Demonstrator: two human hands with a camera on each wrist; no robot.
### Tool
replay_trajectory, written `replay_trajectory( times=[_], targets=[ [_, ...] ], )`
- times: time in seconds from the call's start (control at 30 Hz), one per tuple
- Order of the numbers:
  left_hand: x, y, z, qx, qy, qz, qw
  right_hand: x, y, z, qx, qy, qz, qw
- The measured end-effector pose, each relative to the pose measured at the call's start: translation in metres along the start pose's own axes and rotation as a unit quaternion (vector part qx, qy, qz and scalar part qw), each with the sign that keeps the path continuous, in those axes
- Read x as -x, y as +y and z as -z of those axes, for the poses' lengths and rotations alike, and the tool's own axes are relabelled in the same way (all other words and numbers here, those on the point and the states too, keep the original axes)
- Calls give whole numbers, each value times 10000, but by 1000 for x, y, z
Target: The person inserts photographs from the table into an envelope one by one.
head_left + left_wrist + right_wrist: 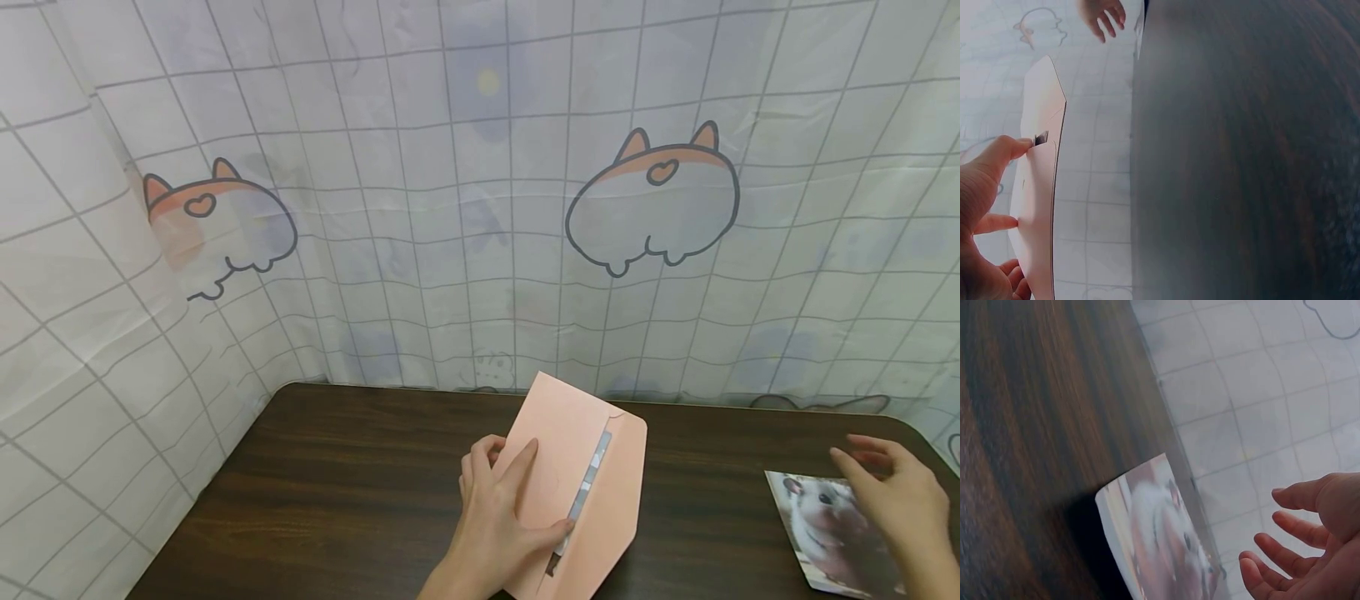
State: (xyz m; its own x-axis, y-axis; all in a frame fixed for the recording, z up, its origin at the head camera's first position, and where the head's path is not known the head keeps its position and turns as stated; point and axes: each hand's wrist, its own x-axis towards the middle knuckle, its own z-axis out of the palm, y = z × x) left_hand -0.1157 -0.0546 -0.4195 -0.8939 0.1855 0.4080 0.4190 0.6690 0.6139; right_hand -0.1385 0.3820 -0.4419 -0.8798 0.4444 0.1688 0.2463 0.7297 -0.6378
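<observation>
My left hand (pixel 487 521) grips a pale pink envelope (pixel 558 408), raised and tilted, with the thumb on its front near the opening. The envelope's pointed flap (pixel 618 492) is unfolded to the right. Inside the opening shows the edge of a grey and white patterned card (pixel 588 483). In the left wrist view the envelope (pixel 1038 206) appears nearly edge-on between thumb and fingers. At the right, my right hand (pixel 903 496) hovers over a hamster picture (pixel 813 525), its fingers loosely bent and holding nothing. The right wrist view shows this picture (pixel 1154 531) with a thick white side edge.
A dark wooden table (pixel 337 500) lies under both hands, its rounded far corners visible. Behind it and along the left hangs a white grid-patterned curtain (pixel 420 208) with cartoon animal drawings, close to the table's far edge.
</observation>
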Motion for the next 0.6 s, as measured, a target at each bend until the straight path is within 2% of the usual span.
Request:
replay_trajectory(
  times=[0.17, 0.3, 0.6],
  targets=[
    [0, 0, 0, 6, -13, 11, 10000, 0, 0, 2, 6, -70, -360, 9993],
    [0, 0, 0, 15, -15, -9, 10000, 1, 1, 5, -5, -84, -485, 9988],
    [0, -1, -1, -54, 65, -93, 9999, -1, 12, 8, -31, -700, -831, 9941]
  ],
)
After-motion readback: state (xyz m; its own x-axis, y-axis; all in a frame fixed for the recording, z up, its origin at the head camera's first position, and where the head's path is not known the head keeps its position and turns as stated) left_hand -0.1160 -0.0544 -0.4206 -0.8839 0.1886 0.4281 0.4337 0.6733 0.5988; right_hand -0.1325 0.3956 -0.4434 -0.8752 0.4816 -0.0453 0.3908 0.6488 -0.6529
